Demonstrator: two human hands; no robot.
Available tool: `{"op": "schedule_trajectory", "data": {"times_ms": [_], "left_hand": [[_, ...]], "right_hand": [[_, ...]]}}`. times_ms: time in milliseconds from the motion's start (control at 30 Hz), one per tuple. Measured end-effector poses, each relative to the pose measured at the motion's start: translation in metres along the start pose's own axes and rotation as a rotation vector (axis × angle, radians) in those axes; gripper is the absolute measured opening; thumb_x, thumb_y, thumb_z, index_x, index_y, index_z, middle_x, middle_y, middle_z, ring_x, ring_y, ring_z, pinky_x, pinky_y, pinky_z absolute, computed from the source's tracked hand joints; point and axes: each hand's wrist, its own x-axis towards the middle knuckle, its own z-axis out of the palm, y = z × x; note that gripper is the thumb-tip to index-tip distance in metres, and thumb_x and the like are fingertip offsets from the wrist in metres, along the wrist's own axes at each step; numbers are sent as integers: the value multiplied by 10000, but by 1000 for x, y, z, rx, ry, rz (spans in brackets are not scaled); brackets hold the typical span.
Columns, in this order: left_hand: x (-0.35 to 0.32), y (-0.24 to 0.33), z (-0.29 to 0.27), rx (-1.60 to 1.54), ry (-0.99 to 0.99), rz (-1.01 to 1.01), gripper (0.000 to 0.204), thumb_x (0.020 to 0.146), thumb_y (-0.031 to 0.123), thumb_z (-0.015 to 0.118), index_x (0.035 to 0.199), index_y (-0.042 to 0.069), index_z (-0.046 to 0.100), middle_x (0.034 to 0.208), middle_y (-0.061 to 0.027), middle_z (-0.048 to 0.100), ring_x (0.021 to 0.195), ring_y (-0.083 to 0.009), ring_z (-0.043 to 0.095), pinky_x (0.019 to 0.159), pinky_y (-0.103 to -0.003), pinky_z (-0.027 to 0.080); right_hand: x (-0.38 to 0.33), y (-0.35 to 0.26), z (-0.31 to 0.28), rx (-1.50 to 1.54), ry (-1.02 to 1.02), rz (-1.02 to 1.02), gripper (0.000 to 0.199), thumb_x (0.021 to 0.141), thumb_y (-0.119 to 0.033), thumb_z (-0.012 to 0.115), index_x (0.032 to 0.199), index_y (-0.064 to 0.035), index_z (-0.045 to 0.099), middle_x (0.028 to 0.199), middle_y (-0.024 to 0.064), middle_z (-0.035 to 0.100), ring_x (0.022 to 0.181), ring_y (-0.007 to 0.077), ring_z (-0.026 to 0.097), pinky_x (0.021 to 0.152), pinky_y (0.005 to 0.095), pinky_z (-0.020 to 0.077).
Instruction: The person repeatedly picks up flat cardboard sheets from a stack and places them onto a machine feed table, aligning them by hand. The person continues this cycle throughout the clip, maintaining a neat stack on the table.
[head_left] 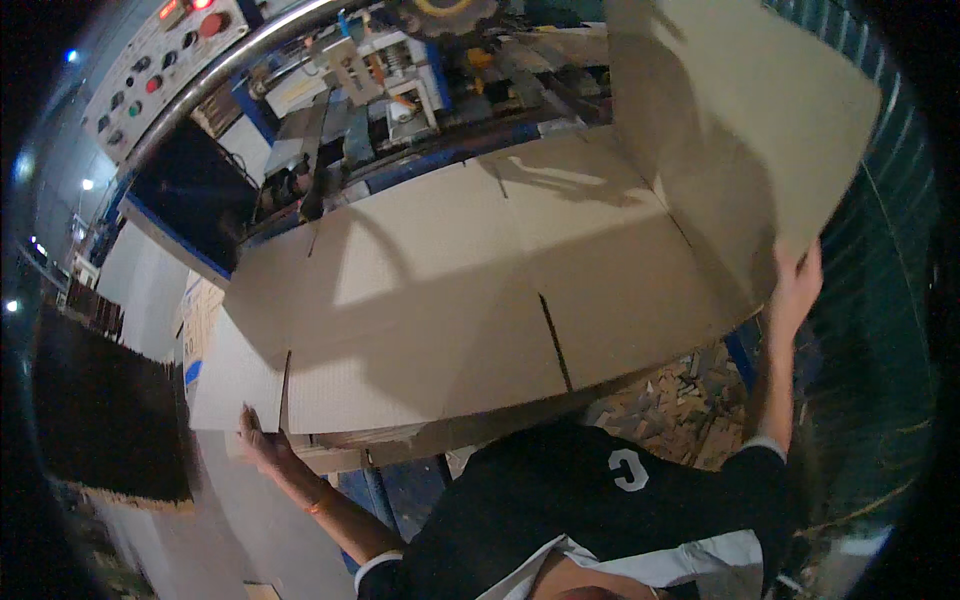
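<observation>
A large brown cardboard box blank lies across in front of me, creased and slotted along its long edges. Its right panel is folded up and stands steeply. My right hand is closed on the lower near corner of that panel, thumb and fingers pinching the edge. At the other end, my left hand is closed at the near edge of the narrow left flap, beside a slot. Part of the left fingers is hidden by the board. More cardboard shows beneath the blank's near edge.
Beyond the blank stands a machine with a metal mechanism and a toothed wheel. A control panel with buttons sits at upper left, by a curved metal rail. Cardboard scraps lie below; a dark stack is left.
</observation>
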Motion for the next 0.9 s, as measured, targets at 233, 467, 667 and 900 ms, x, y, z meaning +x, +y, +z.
{"op": "schedule_trajectory", "data": {"times_ms": [233,467,667,900], "left_hand": [[-130,47,75,578,-603,338,350,815,24,558,1160,-24,530,1202,-158,528,1079,-255,516,927,-368,407],[-174,38,131,1257,-1327,841,435,769,16,533,1190,121,566,1290,-108,489,1227,-326,415,1035,-459,283],[-160,35,134,1333,-1348,881,535,721,23,535,1240,149,518,1347,-94,423,1241,-325,388,1027,-472,292],[-122,16,179,1116,-1290,889,597,698,-1,583,1270,143,489,1306,-154,443,1198,-329,427,1005,-422,342]], "right_hand": [[-103,-20,13,-102,-856,-905,298,733,-174,662,1029,-168,625,1166,51,575,1115,264,528,872,392,465],[-94,-21,41,-45,-1043,-998,499,707,-283,671,1186,-219,550,1278,26,497,1173,273,472,957,401,411],[-78,-7,65,-19,-1150,-958,544,703,-318,683,1196,-147,533,1301,69,465,1200,291,437,980,426,379],[-21,24,129,-282,-1228,-731,738,688,-490,652,1288,-115,440,1344,99,412,1260,296,347,1040,423,281]]}}
